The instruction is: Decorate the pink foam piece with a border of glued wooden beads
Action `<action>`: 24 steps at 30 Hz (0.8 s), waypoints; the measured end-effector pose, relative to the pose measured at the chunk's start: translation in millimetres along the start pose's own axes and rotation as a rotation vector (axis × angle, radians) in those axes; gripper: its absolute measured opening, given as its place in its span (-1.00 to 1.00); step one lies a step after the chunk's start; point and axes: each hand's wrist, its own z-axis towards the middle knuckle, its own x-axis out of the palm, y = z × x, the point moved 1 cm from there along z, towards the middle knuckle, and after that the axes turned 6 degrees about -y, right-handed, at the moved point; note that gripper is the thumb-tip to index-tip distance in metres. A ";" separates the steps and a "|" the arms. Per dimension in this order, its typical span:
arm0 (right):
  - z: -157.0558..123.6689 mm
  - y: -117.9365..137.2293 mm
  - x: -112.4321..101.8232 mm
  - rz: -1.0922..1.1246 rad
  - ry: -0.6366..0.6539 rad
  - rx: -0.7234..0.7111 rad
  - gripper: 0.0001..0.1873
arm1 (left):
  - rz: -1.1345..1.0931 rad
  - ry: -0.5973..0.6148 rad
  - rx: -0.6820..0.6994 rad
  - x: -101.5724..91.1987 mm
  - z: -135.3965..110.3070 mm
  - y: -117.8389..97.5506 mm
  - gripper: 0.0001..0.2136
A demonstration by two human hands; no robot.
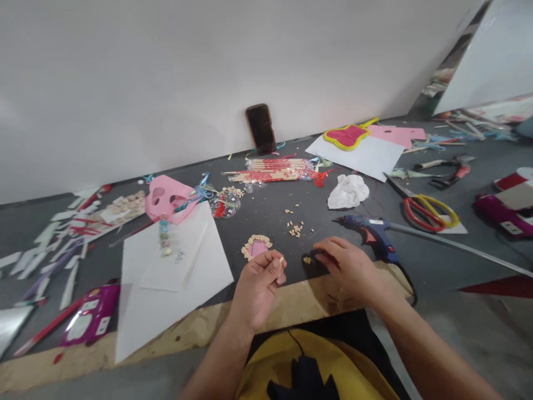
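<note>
Between its thumb and index finger, my left hand (266,272) pinches one small pale bead (281,259). Just behind it on the dark table lies a pink piece (259,248) edged with a border of beads (245,251), partly covered by the hand. My right hand (343,265) is closed, its fingers curled round something dark that I cannot make out. Beside those fingertips sits a small heap of beads (307,259). More loose beads (296,229) are scattered farther back. A blue glue gun (377,232) lies to the right of my right hand.
Scissors (431,211), pliers (447,166) and a crumpled white tissue (348,191) lie on the right. Wrapped sticks (275,170) and a leaning phone (261,128) are at the back. White paper (137,300), a pink cutout (169,194) and a purple tool (91,314) are left.
</note>
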 end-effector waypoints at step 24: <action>-4.7 17.4 11.2 -0.027 -0.027 0.113 -0.86 | 0.016 0.014 -0.026 -4.6 1.6 3.1 -0.79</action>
